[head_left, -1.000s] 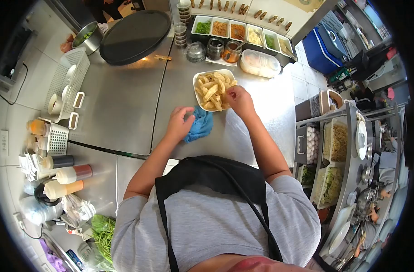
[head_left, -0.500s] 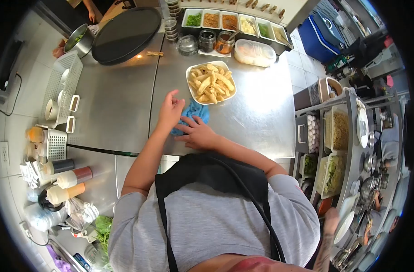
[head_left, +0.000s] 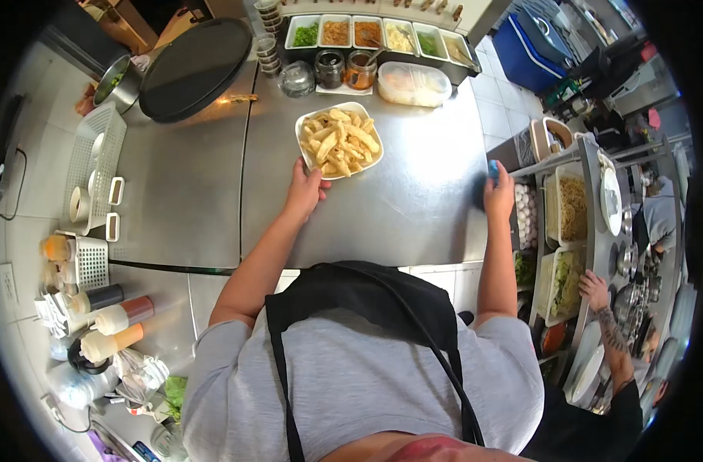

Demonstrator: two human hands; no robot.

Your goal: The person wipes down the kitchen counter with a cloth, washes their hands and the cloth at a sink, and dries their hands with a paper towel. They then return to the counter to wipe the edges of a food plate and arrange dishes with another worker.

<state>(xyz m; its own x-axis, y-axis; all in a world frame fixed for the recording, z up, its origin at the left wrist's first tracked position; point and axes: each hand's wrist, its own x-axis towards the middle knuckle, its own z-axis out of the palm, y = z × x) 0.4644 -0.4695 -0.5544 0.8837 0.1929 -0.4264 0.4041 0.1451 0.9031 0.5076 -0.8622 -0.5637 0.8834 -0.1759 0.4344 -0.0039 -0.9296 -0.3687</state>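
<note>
Left of the left hand point(head_left: 306, 192), three squeeze bottles point(head_left: 126, 313) lie with nozzles leftward, and two small sauce dishes point(head_left: 108, 228) sit farther off. The left hand grasps the near-left corner of one white bowl point(head_left: 372, 162). Squarish, with no clear long axis, the bowl opens upward, turned slightly askew; its many pale wedges point(head_left: 338, 141) point various ways, too overlapped to count. Beyond the hands stand six food containers point(head_left: 352, 31) in a row. Well right of the bowl, the right hand point(head_left: 500, 194) clutches one blue cloth point(head_left: 494, 170), mostly hidden. Farther right, another person's hand point(head_left: 594, 290) reaches toward the shelving.
</note>
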